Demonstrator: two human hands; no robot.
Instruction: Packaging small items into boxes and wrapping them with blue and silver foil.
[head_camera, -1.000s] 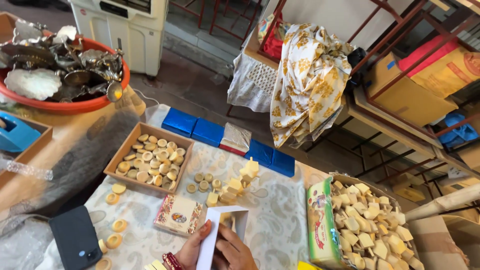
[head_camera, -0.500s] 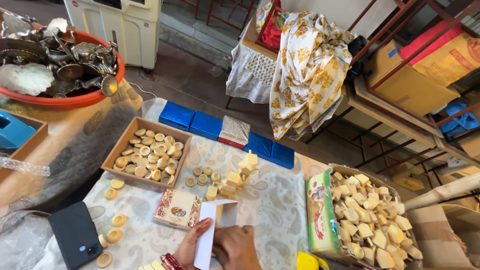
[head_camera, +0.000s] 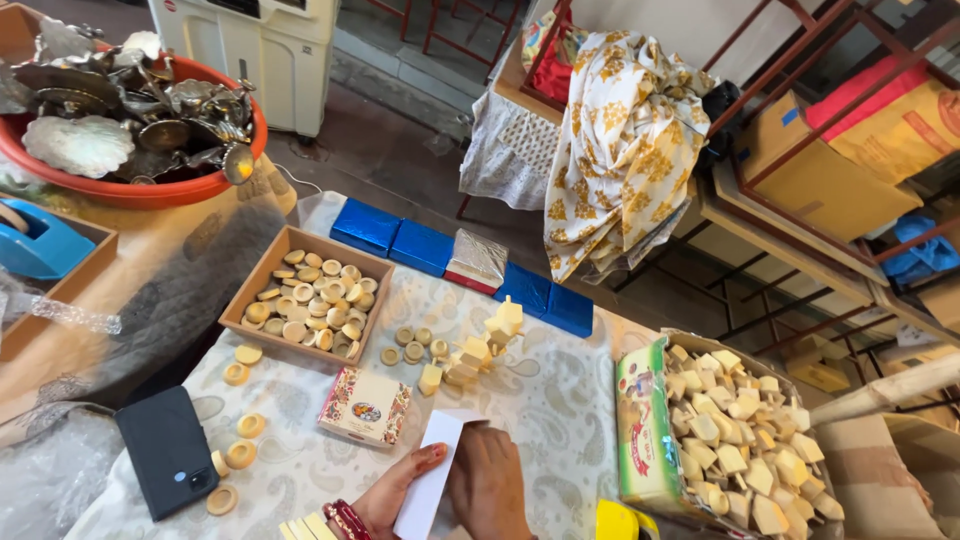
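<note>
- The left hand (head_camera: 395, 495) lies at the bottom edge of the view, palm down, fingers stretched toward the upper right; its grip is a narrow pinch, the thumb laid on the left edge of a white card (head_camera: 432, 478), with a red bangle (head_camera: 345, 520) at the wrist.
- The right hand (head_camera: 490, 485) sits just beside it, knuckles up and fingers curled down onto the card's right edge, so its grip is closed on the card; the fingertips are hidden under the hand.
- The white card is a flat oblong held between both hands just above the tabletop (head_camera: 560, 400), which wears a pale paisley cloth. Its long axis runs from lower left to upper right, and the far end, with its folded flap, points away from the person.
- Just left of the card lies a small patterned box (head_camera: 365, 405), flat on the cloth.
- Beyond the card stand cream wooden blocks (head_camera: 480, 350) in a loose pile, with a row of small round rings (head_camera: 415, 348) beside them.
- Further left, an open wooden tray (head_camera: 240, 310) holds more rings, and a dark phone (head_camera: 165, 450) lies near the corner.
- To the right, a cardboard box (head_camera: 640, 430) is heaped with cream blocks.
</note>
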